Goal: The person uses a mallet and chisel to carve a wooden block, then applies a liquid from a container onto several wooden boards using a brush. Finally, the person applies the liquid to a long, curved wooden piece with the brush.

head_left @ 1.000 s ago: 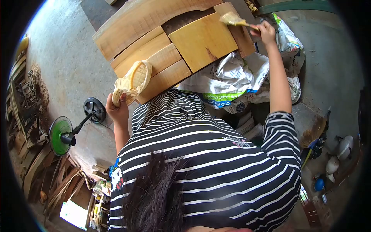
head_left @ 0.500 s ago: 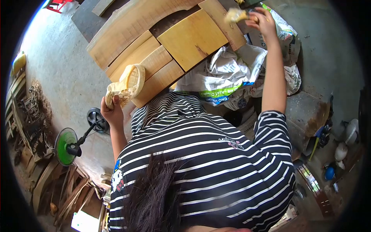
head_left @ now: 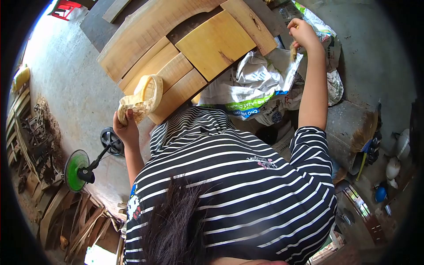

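Observation:
My left hand (head_left: 126,129) is closed on the near end of a cream-coloured, cut-open plastic container (head_left: 152,99). Its inner wall is coated yellowish, and it is held over the left corner of the boards. My right hand (head_left: 304,34) is closed on a small brush (head_left: 293,52), its yellowish bristles pointing down beside the white sacks; the fingers hide most of its handle. Between my hands lie flat wooden boards, among them a glossy yellow square board (head_left: 215,46), a narrow board (head_left: 251,24) and a long curved board (head_left: 150,31).
Crumpled white sacks (head_left: 260,79) lie against the right side of the boards. A green-bladed fan (head_left: 77,171) stands on the concrete floor at left, near piled wood scraps (head_left: 53,212). A broom (head_left: 366,132) is at the right, and a red stool (head_left: 66,9) at the far left.
My right hand has moved down a little and turned, so the brush swings from pointing left over the narrow board to pointing down by the sacks. My left hand keeps its hold on the container.

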Available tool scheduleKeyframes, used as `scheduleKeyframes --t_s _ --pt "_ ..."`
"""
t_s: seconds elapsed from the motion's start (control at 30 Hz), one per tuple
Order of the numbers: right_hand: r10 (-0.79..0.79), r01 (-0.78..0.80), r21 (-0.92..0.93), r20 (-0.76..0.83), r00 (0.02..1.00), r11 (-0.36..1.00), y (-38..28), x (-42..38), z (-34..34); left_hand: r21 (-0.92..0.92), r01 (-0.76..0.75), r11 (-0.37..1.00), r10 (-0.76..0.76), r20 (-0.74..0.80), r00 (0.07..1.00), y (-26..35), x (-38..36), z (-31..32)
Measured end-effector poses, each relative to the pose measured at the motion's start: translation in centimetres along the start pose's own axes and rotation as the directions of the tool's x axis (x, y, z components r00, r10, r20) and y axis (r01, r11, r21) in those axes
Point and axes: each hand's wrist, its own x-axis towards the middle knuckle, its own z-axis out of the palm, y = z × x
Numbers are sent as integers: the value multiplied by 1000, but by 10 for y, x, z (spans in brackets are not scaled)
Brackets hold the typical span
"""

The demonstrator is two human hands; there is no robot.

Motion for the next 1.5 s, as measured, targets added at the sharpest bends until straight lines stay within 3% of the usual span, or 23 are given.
scheduleKeyframes --t_s 0.03,0.1,0.13,0.23,0.3,0.37,0.5,0.57,0.6,0.63,0.7,0.77,0.83,0.9,0.97,1.1,1.17,1.3,1.4,1.43,1.5 --pt "-5 5 -5 0 1000 1000 2 3 1 -3 2 1000 -2 -6 1000 0 1 1" --pt "-288 314 367 -124 949 876 12 12 8 -7 -9 1000 9 -7 1000 -2 1 1" --pt "-362 397 400 -162 918 826 8 15 13 -5 -13 1000 13 0 1000 -4 1 -1" --pt "-419 426 352 -101 902 833 -1 31 28 5 -16 1000 16 -2 1000 -7 -1 -2" --pt "-359 358 327 -61 931 875 -9 32 40 6 -9 1000 9 -12 1000 -5 -3 -1" --pt "-394 422 327 -153 906 845 -10 42 48 5 -6 1000 6 -17 1000 -4 -3 1" --pt "-395 435 365 -182 901 823 -6 57 51 22 2 1000 -1 -31 1000 -4 -4 2" --pt "-409 451 143 -251 877 881 0 63 47 50 2 999 0 -42 999 -5 -4 2" --pt "-289 312 176 -146 946 934 3 68 41 14 7 1000 -7 -36 999 -5 -4 2" --pt "-294 317 174 -143 945 932 -5 64 34 -23 13 1000 -13 -29 999 -6 -5 2" --pt "72 -73 -212 -12 997 974 -19 46 21 -17 10 1000 -10 -31 999 -6 -5 2" --pt "78 -71 -126 48 996 989 12 60 34 -17 6 1000 -7 -28 1000 -6 -5 2" --pt "231 -232 -15 167 958 973 55 84 59 -22 8 1000 -9 -19 1000 -8 -5 2" --pt "286 -284 -51 287 914 958 78 78 79 -10 7 1000 -7 -23 1000 -6 -5 2" --pt "399 -406 -44 311 863 913 100 72 105 5 2 1000 -2 -33 999 -6 -4 3" --pt "323 -365 132 260 910 922 119 69 129 -44 8 999 -10 -60 998 -2 -3 5" --pt "205 -237 365 125 971 901 112 51 128 -55 17 998 -21 -65 998 -2 -4 5" --pt "205 -262 292 214 955 920 113 54 124 -48 -6 999 4 -31 1000 -10 -1 1" --pt "153 -149 245 3 988 958 111 52 117 -33 -12 999 11 -7 1000 -8 -1 2" --pt "151 -147 244 1 989 959 110 50 115 -28 -5 1000 5 -6 1000 -7 -1 3" --pt "53 -47 25 -411 910 999 110 44 113 -39 -10 999 9 -19 1000 -9 -2 3"
